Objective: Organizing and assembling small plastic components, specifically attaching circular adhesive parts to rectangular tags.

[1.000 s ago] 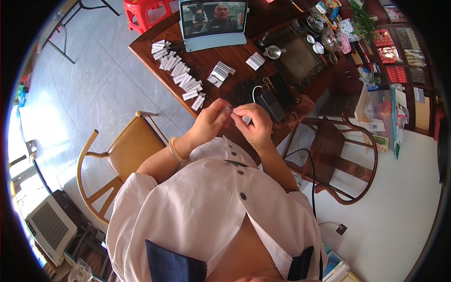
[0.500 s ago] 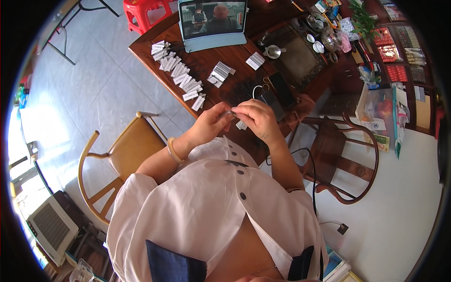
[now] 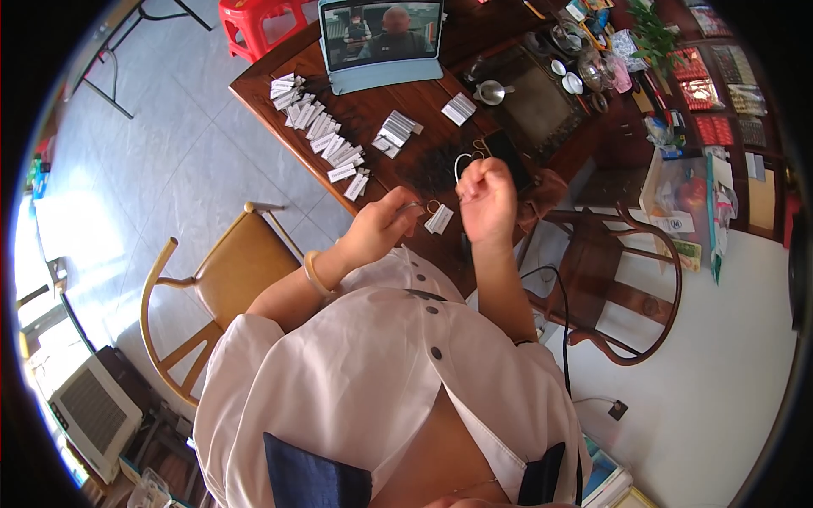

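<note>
My left hand (image 3: 383, 223) is pinched at the table's near edge, and a thin greyish metal-looking piece (image 3: 412, 205) shows at its fingertips. To its right my right hand (image 3: 489, 203) is raised above the table with curled fingers. Whatever lies in those fingers, if anything, is hidden. Between the hands some small white tags (image 3: 439, 220) lie on the table beside a gold-coloured ring (image 3: 433, 206). A long trail of white tags with printing (image 3: 323, 127) runs along the table's left side. Farther in are two flat groups of white-and-grey strips, one left (image 3: 396, 133) and one right (image 3: 459, 109).
A tablet in a light blue case (image 3: 385, 78) stands at the far edge. A metal cup (image 3: 491, 92) sits on a dark tea tray (image 3: 542, 106). A dark phone-like slab (image 3: 508, 161) lies behind my right hand. Chairs stand left (image 3: 233, 267) and right (image 3: 597, 271).
My right hand has parted from the left one and moved up and to the right, its fingers curled. The tags and gold ring between the hands now show. My left hand has barely moved.
</note>
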A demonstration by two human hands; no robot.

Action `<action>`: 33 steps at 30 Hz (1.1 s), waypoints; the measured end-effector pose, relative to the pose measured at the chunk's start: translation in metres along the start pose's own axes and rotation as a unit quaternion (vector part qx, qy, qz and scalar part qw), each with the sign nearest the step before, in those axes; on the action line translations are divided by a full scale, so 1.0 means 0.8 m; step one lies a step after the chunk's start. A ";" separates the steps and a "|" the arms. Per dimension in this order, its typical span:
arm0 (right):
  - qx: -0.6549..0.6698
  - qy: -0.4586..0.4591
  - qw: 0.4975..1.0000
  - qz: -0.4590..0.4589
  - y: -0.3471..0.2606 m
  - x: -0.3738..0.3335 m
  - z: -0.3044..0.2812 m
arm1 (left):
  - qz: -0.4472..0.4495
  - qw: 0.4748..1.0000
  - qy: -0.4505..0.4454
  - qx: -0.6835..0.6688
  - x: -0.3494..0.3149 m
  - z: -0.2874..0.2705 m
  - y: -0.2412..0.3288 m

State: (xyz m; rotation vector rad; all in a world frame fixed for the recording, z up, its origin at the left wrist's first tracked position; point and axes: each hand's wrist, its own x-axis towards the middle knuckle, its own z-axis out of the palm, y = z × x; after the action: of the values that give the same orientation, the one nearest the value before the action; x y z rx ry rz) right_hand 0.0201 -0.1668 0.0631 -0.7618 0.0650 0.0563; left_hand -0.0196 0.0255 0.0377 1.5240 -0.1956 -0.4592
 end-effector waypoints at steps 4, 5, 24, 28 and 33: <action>-0.181 0.033 0.981 -0.054 -0.010 0.000 -0.018 | 0.028 0.999 0.019 -0.016 0.002 -0.006 -0.004; -0.224 0.006 0.975 -0.001 -0.006 -0.006 -0.020 | 0.023 0.999 0.027 -0.027 0.003 -0.006 -0.002; -0.317 -0.061 0.945 -0.060 -0.019 -0.006 0.011 | 0.018 0.998 -0.064 0.005 0.001 0.002 0.007; -0.326 -0.073 0.942 0.010 -0.017 -0.009 -0.002 | 0.022 0.997 -0.065 -0.025 0.000 0.003 0.004; -0.280 -0.096 0.933 0.202 -0.003 -0.030 -0.013 | 0.032 0.997 -0.070 -0.023 -0.001 0.000 0.001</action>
State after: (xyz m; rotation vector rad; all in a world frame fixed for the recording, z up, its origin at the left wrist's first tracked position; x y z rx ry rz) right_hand -0.0039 -0.1765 0.0593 -1.3022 0.0173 0.5608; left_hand -0.0203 0.0257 0.0383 1.4380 -0.3393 -0.5170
